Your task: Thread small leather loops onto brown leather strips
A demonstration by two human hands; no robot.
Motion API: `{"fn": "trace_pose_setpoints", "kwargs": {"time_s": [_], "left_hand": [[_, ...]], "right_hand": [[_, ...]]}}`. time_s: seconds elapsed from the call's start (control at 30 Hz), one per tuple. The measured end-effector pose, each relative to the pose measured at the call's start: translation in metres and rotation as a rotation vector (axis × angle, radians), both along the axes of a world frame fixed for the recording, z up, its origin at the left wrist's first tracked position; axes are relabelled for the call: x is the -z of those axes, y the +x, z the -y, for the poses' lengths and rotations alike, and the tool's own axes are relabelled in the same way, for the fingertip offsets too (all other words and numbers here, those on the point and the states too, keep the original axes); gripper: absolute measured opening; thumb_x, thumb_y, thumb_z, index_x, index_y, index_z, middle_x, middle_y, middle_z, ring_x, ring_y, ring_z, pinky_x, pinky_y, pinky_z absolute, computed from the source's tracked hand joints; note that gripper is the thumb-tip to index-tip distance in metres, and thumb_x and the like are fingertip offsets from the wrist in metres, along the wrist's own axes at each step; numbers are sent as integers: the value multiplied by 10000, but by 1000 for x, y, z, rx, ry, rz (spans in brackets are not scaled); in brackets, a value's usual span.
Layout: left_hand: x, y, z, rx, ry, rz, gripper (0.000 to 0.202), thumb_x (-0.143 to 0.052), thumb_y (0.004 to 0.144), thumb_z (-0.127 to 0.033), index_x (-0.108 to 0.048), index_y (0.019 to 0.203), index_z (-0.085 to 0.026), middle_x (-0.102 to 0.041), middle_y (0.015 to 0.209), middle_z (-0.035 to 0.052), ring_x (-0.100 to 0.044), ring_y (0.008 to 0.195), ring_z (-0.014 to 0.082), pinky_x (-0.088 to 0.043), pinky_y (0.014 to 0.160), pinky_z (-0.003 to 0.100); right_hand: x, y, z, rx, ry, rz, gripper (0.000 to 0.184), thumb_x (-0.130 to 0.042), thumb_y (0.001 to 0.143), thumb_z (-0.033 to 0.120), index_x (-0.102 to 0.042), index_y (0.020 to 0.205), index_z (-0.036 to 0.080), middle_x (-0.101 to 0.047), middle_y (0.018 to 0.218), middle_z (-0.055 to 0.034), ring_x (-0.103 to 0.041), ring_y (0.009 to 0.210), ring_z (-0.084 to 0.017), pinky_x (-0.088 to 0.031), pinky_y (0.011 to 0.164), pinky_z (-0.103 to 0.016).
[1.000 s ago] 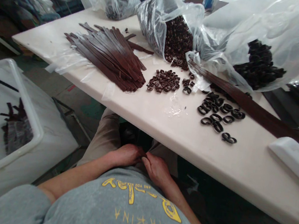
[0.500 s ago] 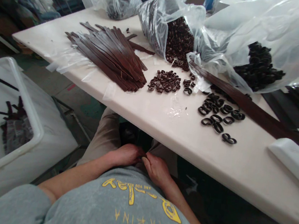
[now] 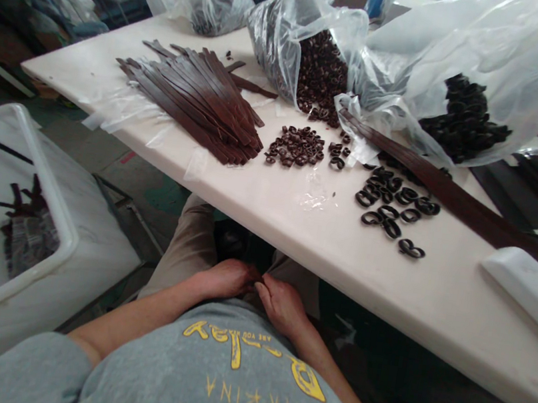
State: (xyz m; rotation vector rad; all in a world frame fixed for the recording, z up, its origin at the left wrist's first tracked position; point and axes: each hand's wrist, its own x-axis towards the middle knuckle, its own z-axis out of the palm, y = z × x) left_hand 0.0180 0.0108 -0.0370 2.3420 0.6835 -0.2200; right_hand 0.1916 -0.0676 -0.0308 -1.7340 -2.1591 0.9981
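Observation:
My left hand (image 3: 232, 278) and my right hand (image 3: 280, 301) meet in my lap, below the front edge of the table. The fingers of both are curled and pressed together. Something small and dark may be between them, but it is too shaded to make out. On the table (image 3: 270, 195) beyond them lies a fanned pile of brown leather-like strips (image 3: 202, 104). Beside it sits a small heap of brown loops (image 3: 300, 147), and farther right are larger black loops (image 3: 390, 203).
An open clear bag (image 3: 324, 68) of brown loops and another bag (image 3: 468, 117) with black ones stand at the back. A long brown strap bundle (image 3: 453, 188) crosses the right side, near a white block (image 3: 529, 287). At left, a white bin (image 3: 74, 226) holds strip pieces.

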Motion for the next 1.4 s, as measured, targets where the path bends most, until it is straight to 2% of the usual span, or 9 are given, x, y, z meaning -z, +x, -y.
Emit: {"fn": "trace_pose_setpoints", "kwargs": {"time_s": [0.43,0.7,0.9,1.4], "left_hand": [[-5,0,-1,5,-31,-18,222,-523,864,-185,-701,995,-169,-719,1020,72,-669,897,220,-474,746,263],[4,0,0,-1,-24,-28,199,-560,840,-188,-687,991,-163,-718,1037,87,-667,933,229,-486,796,274],[4,0,1,-5,-63,-37,189,-542,863,-207,-687,973,-155,-723,1031,86,-664,936,220,-481,813,275],[8,0,1,21,1,-30,218,-544,851,-191,-702,997,-161,-728,1009,93,-680,894,235,-489,738,278]], "right_hand": [[4,0,0,4,11,-11,289,-378,1017,353,-581,885,196,-708,835,-43,-643,728,-176,-302,609,-262],[1,0,-1,6,2,6,293,-377,1018,354,-590,897,192,-711,832,-47,-644,729,-180,-295,604,-267],[2,0,-1,8,-26,3,304,-372,1019,365,-601,913,196,-716,858,-50,-643,747,-181,-312,618,-264],[2,-1,-1,11,-38,-6,301,-370,1017,359,-605,920,199,-712,863,-53,-640,755,-182,-317,626,-259]]}}
